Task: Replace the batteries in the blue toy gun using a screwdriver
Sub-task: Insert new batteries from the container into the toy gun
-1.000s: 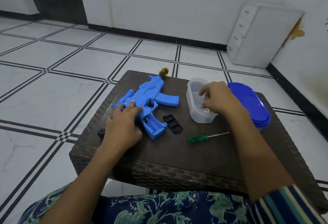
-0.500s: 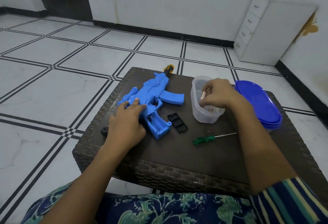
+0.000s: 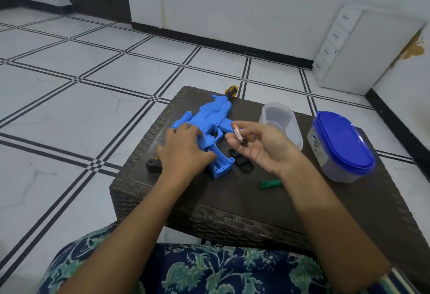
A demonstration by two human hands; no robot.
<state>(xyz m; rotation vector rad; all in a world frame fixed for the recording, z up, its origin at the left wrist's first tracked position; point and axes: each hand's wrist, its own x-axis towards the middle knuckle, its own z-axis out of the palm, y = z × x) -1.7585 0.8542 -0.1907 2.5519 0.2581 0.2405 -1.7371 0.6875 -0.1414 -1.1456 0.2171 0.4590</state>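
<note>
The blue toy gun (image 3: 210, 116) lies on its side on the dark wicker table (image 3: 232, 203), its battery compartment (image 3: 220, 162) open in the grip. My left hand (image 3: 183, 151) rests flat on the gun's rear part and holds it down. Palm up just right of the gun, my right hand (image 3: 260, 147) pinches a small battery (image 3: 239, 135) between thumb and fingers. The black compartment cover (image 3: 243, 165) sits on the table under that hand. A green-handled screwdriver (image 3: 271, 183) lies nearer me, its shaft hidden by my right forearm.
A clear plastic tub (image 3: 282, 122) stands open behind my right hand. A second tub with a blue lid (image 3: 344, 140) stands at the table's right side. A small black part (image 3: 153, 165) lies near the left edge. White drawers (image 3: 363, 51) stand in the far corner.
My right hand has come out of the clear tub with a battery and moved left toward the gun. The left hand has stayed on the gun. The camera view has shifted.
</note>
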